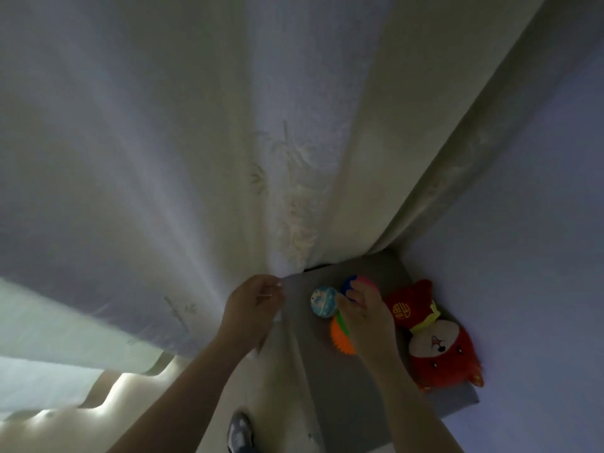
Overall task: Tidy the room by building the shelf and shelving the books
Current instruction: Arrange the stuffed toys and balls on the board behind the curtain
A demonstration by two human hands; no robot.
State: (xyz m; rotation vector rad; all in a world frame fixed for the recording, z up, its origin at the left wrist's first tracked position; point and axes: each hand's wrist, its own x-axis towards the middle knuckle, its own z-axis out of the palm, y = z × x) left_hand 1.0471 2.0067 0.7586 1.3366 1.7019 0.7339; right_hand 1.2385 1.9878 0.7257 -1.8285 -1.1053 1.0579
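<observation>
A grey shelf top (376, 276) stands in the corner between a white curtain (163, 158) and the wall. My left hand (253, 305) grips a fold of the curtain at the shelf's left edge and holds it aside. My right hand (362, 308) grips a spiky blue and pink ball (351, 282) on the shelf top. Touching that hand are a pale blue patterned ball (322, 302) to its left and an orange spiky ball (341, 336) below it. No books are in view.
A red plush animal with a red hat (438, 348) lies on the shelf top against the wall (539, 256) at right. A grey shoe (240, 433) shows on the floor below. Bright light comes under the curtain at the lower left.
</observation>
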